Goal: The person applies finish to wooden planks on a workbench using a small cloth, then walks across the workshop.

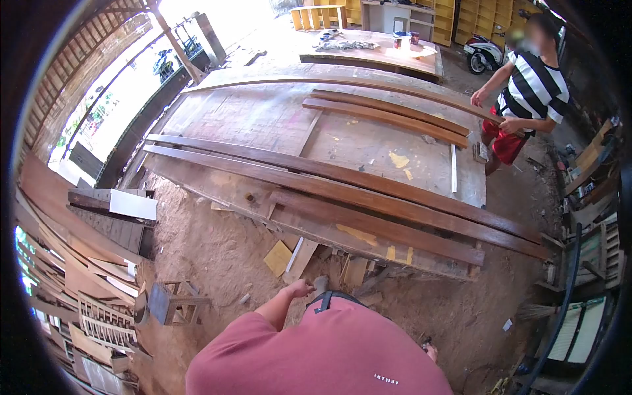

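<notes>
My left hand [299, 288] hangs beside my waist with loosely curled fingers, nothing showing in them. My right hand [430, 351] is low on the other side, partly hidden by my shirt. Its fingers are closed around something small and dark that I cannot make out. In front of me, a large worktable [243, 122] carries long brown-stained boards. Nearest are a shorter board [375, 226] and two long boards [342, 198] [342, 176]. Neither hand touches them. Farther back lie two shorter strips [385, 122] [395, 110].
Across the table a co-worker [532, 85] holds the end of a long thin strip [329, 80]. Behind stands another table [395, 56] with cans on it. A stool [174, 301] and stacked wood are at left, scrap panels [289, 257] near my feet, furniture frames [586, 329] at right.
</notes>
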`<act>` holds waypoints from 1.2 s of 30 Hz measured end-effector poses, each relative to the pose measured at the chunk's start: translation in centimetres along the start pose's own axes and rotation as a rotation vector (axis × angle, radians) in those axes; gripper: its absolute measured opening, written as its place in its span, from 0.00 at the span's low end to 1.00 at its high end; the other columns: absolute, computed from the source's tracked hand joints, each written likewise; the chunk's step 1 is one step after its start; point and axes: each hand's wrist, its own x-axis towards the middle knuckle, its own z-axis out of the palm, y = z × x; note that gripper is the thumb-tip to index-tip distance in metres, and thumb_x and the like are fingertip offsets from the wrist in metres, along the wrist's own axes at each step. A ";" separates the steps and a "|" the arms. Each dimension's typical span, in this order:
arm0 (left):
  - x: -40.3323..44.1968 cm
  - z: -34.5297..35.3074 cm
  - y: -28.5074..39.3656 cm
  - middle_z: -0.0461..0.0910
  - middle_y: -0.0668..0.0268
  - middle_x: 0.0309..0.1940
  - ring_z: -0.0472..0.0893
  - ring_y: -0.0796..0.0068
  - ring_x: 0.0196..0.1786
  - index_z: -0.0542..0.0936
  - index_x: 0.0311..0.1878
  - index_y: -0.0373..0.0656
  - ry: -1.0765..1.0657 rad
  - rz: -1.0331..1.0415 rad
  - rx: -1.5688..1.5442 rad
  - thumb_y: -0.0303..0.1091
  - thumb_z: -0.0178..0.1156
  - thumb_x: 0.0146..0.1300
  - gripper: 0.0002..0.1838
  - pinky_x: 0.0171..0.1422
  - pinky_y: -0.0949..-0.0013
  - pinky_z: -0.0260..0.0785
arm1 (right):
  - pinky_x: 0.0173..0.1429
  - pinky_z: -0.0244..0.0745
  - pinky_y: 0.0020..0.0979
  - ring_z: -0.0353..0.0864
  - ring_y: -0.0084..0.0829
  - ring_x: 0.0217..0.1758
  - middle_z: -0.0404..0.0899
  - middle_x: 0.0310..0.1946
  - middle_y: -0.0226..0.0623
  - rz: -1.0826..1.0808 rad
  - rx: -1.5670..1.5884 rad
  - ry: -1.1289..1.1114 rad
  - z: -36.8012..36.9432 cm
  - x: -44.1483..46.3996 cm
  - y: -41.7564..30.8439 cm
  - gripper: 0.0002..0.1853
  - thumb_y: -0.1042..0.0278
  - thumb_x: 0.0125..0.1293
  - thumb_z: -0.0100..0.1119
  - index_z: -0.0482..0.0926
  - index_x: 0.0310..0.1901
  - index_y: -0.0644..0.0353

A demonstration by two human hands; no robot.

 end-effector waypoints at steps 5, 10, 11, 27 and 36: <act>0.8 0.0 -0.6 0.80 0.61 0.28 0.79 0.71 0.29 0.78 0.37 0.36 0.000 0.005 0.009 0.46 0.60 0.57 0.19 0.33 0.68 0.72 | 0.17 0.64 0.32 0.73 0.30 0.17 0.70 0.21 0.33 0.016 -0.060 0.015 -0.3 0.6 0.3 0.09 0.66 0.62 0.54 0.61 0.35 0.50; 1.0 0.1 -1.1 0.80 0.62 0.28 0.80 0.72 0.29 0.79 0.36 0.37 -0.018 0.055 0.041 0.46 0.60 0.57 0.18 0.34 0.68 0.72 | 0.16 0.65 0.32 0.73 0.30 0.17 0.71 0.21 0.33 -0.036 -0.081 -0.106 -1.0 1.2 0.3 0.08 0.68 0.62 0.54 0.63 0.36 0.52; 0.7 0.1 -0.7 0.80 0.62 0.28 0.80 0.72 0.29 0.79 0.36 0.37 -0.017 0.059 0.043 0.46 0.60 0.57 0.18 0.34 0.68 0.72 | 0.16 0.65 0.32 0.73 0.30 0.17 0.71 0.21 0.33 -0.050 -0.110 -0.136 -1.1 1.5 0.4 0.08 0.68 0.62 0.54 0.64 0.36 0.52; 0.5 0.8 -1.0 0.81 0.61 0.28 0.79 0.72 0.28 0.80 0.36 0.36 -0.010 0.022 0.025 0.47 0.61 0.56 0.20 0.32 0.68 0.72 | 0.18 0.66 0.31 0.74 0.29 0.18 0.74 0.23 0.33 -0.019 0.018 -0.081 -1.8 2.4 2.3 0.05 0.68 0.62 0.53 0.67 0.38 0.51; 0.3 0.7 0.0 0.81 0.60 0.28 0.79 0.72 0.28 0.80 0.36 0.34 0.000 0.023 -0.019 0.46 0.60 0.57 0.20 0.32 0.69 0.72 | 0.19 0.65 0.31 0.73 0.30 0.19 0.75 0.24 0.36 -0.002 0.041 -0.015 -0.9 1.9 2.6 0.08 0.68 0.63 0.53 0.65 0.41 0.51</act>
